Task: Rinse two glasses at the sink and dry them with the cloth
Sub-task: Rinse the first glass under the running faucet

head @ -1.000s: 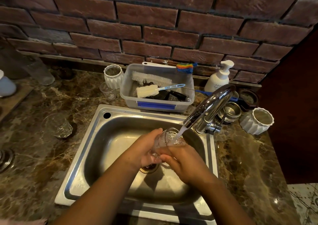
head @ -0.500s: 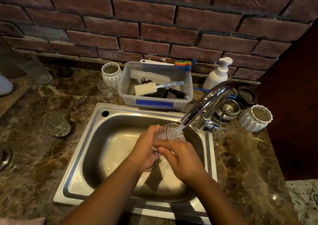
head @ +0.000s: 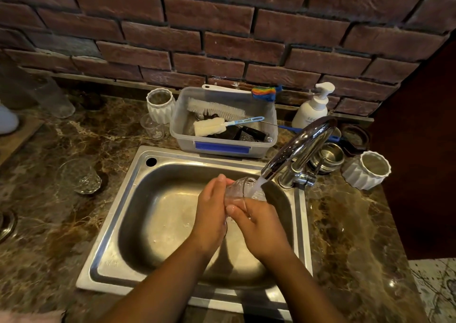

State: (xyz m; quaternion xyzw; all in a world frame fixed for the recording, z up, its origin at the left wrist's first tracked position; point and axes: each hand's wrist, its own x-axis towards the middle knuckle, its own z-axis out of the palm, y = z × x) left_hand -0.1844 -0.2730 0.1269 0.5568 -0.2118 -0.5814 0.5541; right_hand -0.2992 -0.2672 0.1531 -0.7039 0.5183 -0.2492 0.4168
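Note:
Over the steel sink (head: 138, 191), both my hands hold a clear glass (head: 243, 190), tilted with its mouth toward the chrome tap (head: 296, 147). Water runs from the spout into the glass. My left hand (head: 212, 214) wraps the glass from the left. My right hand (head: 259, 226) grips it from below and the right, its thumb on the rim. A second clear glass (head: 80, 177) lies on the marble counter left of the sink. A pink cloth corner (head: 29, 316) shows at the bottom left edge.
Behind the sink stands a plastic tub (head: 223, 147) with brushes. A small glass (head: 153, 127) and a white ribbed cup (head: 160, 105) sit to its left. A soap pump bottle (head: 313, 107), steel bowls (head: 328, 156) and another white ribbed cup (head: 367, 169) stand at the right.
Both hands have lifted the glass a little toward the spout and tilted its mouth further to the right. Water keeps running into it.

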